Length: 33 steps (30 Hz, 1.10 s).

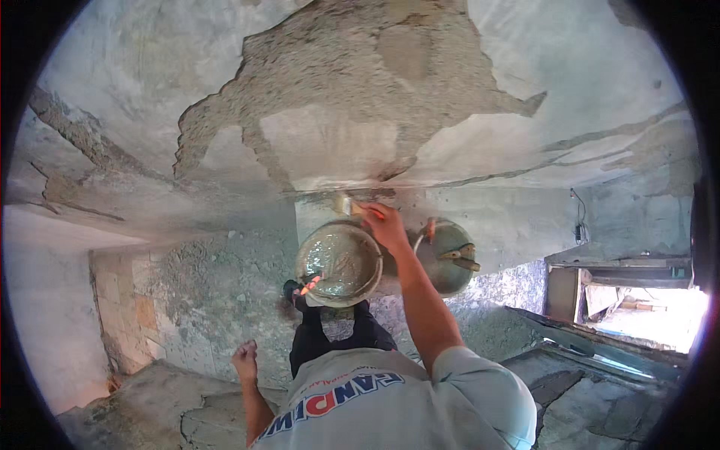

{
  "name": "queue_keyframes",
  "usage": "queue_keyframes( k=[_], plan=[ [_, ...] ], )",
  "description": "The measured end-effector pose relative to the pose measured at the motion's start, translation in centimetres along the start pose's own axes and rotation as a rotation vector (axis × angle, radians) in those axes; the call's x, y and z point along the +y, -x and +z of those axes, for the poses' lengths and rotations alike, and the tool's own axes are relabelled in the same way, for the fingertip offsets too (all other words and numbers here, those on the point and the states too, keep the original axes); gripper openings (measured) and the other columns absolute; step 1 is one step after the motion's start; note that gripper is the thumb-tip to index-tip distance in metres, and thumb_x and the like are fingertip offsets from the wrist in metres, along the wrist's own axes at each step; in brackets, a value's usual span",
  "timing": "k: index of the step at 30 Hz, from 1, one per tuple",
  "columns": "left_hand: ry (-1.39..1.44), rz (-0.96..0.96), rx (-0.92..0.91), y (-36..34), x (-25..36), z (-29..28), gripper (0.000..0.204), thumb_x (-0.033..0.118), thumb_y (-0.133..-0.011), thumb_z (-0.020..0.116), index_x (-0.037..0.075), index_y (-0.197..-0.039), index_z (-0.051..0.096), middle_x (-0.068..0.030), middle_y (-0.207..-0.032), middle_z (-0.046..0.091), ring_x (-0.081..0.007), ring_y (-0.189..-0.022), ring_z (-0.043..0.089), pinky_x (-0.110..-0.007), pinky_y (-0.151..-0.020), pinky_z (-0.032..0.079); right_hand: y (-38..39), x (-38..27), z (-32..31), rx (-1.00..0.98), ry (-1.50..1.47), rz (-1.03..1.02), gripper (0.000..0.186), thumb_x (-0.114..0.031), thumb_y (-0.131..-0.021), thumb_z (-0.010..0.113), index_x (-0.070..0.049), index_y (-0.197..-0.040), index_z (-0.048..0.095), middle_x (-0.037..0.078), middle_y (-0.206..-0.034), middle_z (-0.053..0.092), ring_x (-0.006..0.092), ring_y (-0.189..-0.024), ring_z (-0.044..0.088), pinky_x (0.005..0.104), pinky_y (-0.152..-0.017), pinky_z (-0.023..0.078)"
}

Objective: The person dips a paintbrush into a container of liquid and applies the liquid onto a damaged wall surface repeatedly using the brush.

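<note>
My right hand point(385, 225) is stretched forward and closed round the handle of a flat brush point(347, 205). Its pale bristles point left, near the base of the wall and just beyond the large bucket. My left hand point(244, 361) hangs low at my left side, fingers curled, with nothing visible in it. Between my feet and the wall stands the large round bucket point(376, 271), with a wet grey mix point(335, 257) inside. An orange-handled tool point(310, 284) leans at its near left rim; the tool's working end cannot be made out.
Right of the large bucket is a second, darker bucket point(442, 279) with wooden-handled tools point(460, 256) across its rim. Ahead, the wall point(330, 142) has a big rough patch where plaster is gone. Rubble covers the floor point(210, 300). At far right, a ledge point(592, 341) borders a bright opening.
</note>
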State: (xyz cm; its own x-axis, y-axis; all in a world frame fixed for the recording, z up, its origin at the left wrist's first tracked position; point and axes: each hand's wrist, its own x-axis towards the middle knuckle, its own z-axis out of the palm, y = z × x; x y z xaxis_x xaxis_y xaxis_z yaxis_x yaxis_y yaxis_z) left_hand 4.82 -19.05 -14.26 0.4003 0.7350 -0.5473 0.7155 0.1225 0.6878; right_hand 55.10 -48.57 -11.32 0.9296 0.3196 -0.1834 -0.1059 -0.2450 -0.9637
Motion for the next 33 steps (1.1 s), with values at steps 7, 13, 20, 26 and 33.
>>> queue_keyframes(
  k=[7,13,20,26,33],
  plan=[
    [-0.063,0.719,-0.062,-6.0,22.6,9.4,0.046,0.024,-0.097,0.075,0.004,-0.137,0.064,-0.0251,-0.151,0.051,-0.0344,-0.134,0.057,-0.041,-0.109,0.047,13.4,2.3,-18.6,0.598,-0.007,0.127,0.032,-0.027,-0.099,0.074,0.0,-0.115,0.076,0.003,-0.084,0.071,0.009,-0.078,0.065,0.0276,-0.067,0.052],
    [-0.24,1.22,0.27,-2.8,47.7,10.5,0.092,0.039,-0.09,0.082,0.016,-0.164,0.032,-0.0305,-0.172,0.001,-0.0492,-0.157,0.017,-0.057,-0.123,0.026,17.9,8.2,-21.9,0.586,0.35,0.202,0.031,-0.028,-0.097,0.072,-0.001,-0.112,0.075,0.014,-0.09,0.075,0.0265,-0.082,0.071,0.0402,-0.074,0.054],
    [-0.33,1.826,0.999,-5.6,71.6,5.0,0.08,0.062,-0.098,0.059,0.024,-0.164,0.035,-0.0371,-0.168,0.013,-0.0544,-0.152,0.025,-0.061,-0.121,0.025,17.3,6.6,-20.7,0.517,0.655,0.134,0.03,-0.031,-0.094,0.07,-0.002,-0.093,0.072,0.024,-0.092,0.072,0.044,-0.088,0.07,0.0487,-0.076,0.054],
    [-0.309,1.644,0.827,-7.4,74.8,4.8,0.106,0.089,-0.088,0.045,0.029,-0.169,0.013,-0.0351,-0.17,-0.005,-0.0534,-0.157,-0.012,-0.078,-0.115,-0.007,15.8,5.6,-19.7,0.571,0.5,0.105,0.023,-0.028,-0.087,0.074,-0.006,-0.095,0.078,0.021,-0.088,0.075,0.0405,-0.084,0.073,0.0444,-0.076,0.057],
    [-0.45,1.815,0.692,-8.1,74.5,3.7,0.102,0.083,-0.09,0.053,0.032,-0.169,0.014,-0.0359,-0.17,-0.005,-0.0537,-0.157,-0.011,-0.079,-0.115,0.004,13.4,13.3,-18.4,0.485,0.634,0.151,0.02,-0.021,-0.085,0.064,-0.007,-0.091,0.078,0.022,-0.088,0.074,0.0431,-0.087,0.072,0.0509,-0.081,0.058]
  ],
)
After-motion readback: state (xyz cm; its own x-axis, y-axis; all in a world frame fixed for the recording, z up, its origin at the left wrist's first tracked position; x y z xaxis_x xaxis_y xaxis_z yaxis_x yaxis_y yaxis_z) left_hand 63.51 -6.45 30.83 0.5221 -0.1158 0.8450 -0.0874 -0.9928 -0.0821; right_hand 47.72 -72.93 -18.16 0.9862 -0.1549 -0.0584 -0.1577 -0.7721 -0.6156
